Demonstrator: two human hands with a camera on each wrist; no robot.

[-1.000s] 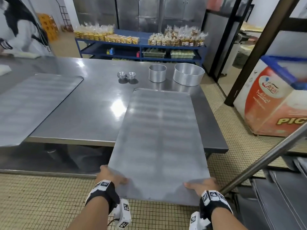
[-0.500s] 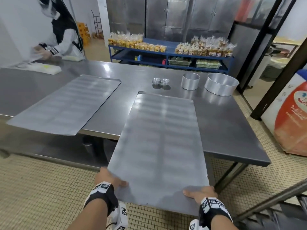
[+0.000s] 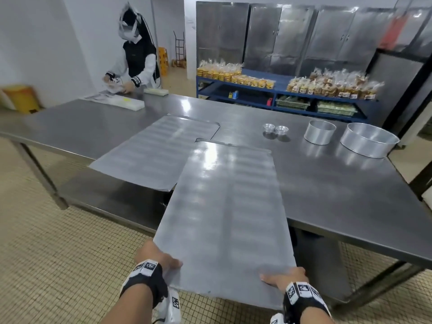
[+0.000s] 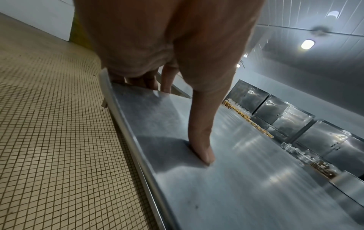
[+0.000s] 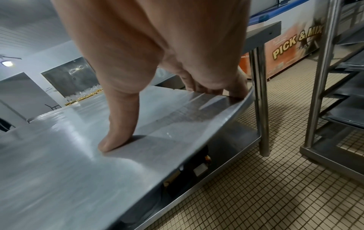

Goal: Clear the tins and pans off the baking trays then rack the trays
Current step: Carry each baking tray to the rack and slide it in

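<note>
I hold a long bare baking tray (image 3: 224, 206) by its near corners, its far end over the steel table (image 3: 339, 195). My left hand (image 3: 159, 258) grips the near left corner, thumb (image 4: 201, 147) on top, fingers curled under the rim. My right hand (image 3: 284, 278) grips the near right corner the same way, thumb (image 5: 116, 137) pressed on the tray (image 5: 59, 155). A second bare tray (image 3: 154, 153) lies on the table to the left, overhanging the front edge. Two small tins (image 3: 275, 129), a round tin (image 3: 319, 132) and a wide round pan (image 3: 369, 142) stand at the table's far right.
Another person (image 3: 135, 59) works at the table's far left corner. A blue shelf (image 3: 280, 92) of bagged goods runs behind the table. In the right wrist view a steel tray rack (image 5: 334, 93) stands to my right on the tiled floor, beside an orange freezer (image 5: 291, 46).
My view has swung left, away from the rack, and the held tray has turned left with it; its far end now overlaps the second tray's corner. Both hands keep their grip.
</note>
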